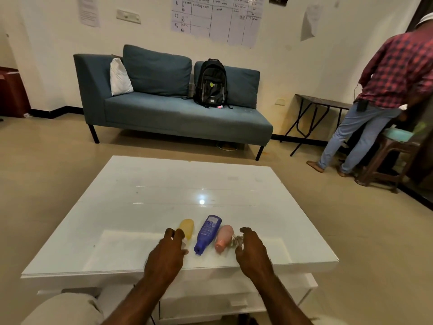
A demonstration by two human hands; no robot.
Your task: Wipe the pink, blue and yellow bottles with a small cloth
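Three bottles lie side by side near the front of the white table [140, 198], caps toward me: a yellow bottle [187, 226] on the left, a blue bottle [208, 233] in the middle and a pink bottle [224, 238] on the right. My left hand [169, 253] covers the yellow bottle's near end, its fingers and thumb curled round it. My right hand [251, 250] is just right of the pink bottle and pinches a small crumpled cloth [236, 240] that touches that bottle's side.
A blue sofa [178, 113] with a black backpack [210, 84] stands beyond the table. At the right a person in a checked shirt [396, 73] stands by a folding table [321, 104] and a brown stool [384, 167]. My knee [63, 308] is at the lower left.
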